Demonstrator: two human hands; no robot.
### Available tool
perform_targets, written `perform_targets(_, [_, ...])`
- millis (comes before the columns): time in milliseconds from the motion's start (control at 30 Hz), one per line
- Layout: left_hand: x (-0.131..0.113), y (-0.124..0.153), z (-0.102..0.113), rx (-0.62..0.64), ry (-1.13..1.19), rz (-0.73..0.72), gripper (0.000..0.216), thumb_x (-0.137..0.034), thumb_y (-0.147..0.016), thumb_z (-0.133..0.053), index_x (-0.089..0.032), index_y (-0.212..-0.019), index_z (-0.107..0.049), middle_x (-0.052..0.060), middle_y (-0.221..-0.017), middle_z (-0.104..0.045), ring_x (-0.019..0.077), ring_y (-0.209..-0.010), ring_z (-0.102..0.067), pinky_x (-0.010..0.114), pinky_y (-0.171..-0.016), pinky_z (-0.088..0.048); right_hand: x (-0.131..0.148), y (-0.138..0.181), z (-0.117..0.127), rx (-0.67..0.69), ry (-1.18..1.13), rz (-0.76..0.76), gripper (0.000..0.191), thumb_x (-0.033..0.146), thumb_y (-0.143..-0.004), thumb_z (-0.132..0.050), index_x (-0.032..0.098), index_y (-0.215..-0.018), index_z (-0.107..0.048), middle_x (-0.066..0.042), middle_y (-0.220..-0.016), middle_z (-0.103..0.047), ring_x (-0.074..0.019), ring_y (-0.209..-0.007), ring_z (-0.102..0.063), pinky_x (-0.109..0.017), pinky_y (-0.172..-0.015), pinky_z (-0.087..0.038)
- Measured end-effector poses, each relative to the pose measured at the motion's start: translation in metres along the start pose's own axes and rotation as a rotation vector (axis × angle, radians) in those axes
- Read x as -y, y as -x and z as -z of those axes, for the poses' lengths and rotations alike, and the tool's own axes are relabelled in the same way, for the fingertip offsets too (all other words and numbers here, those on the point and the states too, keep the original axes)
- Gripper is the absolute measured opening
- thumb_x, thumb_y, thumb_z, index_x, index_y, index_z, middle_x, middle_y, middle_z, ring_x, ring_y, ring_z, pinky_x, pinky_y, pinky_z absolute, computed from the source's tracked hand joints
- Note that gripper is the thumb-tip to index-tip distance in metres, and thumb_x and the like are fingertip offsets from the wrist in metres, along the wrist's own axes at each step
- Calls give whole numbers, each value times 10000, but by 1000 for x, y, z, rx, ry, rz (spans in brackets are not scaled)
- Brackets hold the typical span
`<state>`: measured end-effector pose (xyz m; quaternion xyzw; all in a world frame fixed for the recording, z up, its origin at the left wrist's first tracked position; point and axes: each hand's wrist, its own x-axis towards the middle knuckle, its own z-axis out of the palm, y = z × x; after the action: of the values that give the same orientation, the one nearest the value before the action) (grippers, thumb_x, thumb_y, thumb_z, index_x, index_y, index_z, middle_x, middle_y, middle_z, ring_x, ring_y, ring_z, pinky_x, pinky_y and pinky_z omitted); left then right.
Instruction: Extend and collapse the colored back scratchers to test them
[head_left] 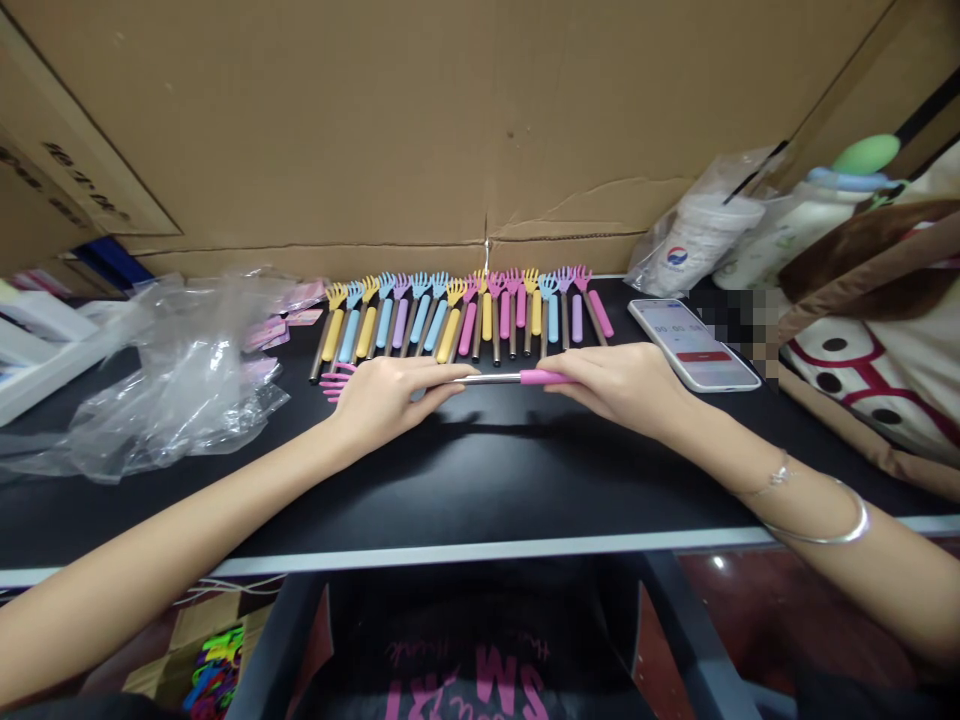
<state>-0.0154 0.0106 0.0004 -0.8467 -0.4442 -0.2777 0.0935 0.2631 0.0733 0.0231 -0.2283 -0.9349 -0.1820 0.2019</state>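
Held level above the black table is a pink back scratcher (491, 379), its silver rod showing between my two hands. My left hand (394, 390) is closed round the claw end, and pink prongs stick out past it on the left. My right hand (619, 388) grips the pink handle at the other end. Behind them, a row of back scratchers (442, 318) in yellow, blue, purple and pink lies side by side, claws toward the cardboard.
Clear plastic bags (180, 380) lie at the left by small pink cards (281, 325). A phone (694, 345), a bagged cup (694, 245), a bottle (795, 225) and a cloth bag (892, 310) stand right. A cardboard wall (420, 130) closes the back. Below is a carton (169, 650).
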Motion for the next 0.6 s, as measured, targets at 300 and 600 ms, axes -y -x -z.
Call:
perform_targets(300, [-1, -3, 9, -153, -367, -235, 255, -342, -955, -488, -273, -1076, -702, -29, -585, -597, 81, -524, -538, 235, -452, -263, 0, -2, -6, 267, -459, -154, 366, 461, -955, -390, 207, -1038, -639, -20, -818, -711, -138, -698, -646, -223, -588, -377])
perform_targets(600, [0, -3, 10, -149, -400, -262, 248, -326, -960, -485, -281, -1087, -693, -39, -590, -601, 72, -507, -530, 226, -457, -272, -1, -1, -10, 262, -434, -159, 378, 469, -956, -369, 210, -1024, -635, -22, -814, -714, -146, -693, -650, -227, -592, -378])
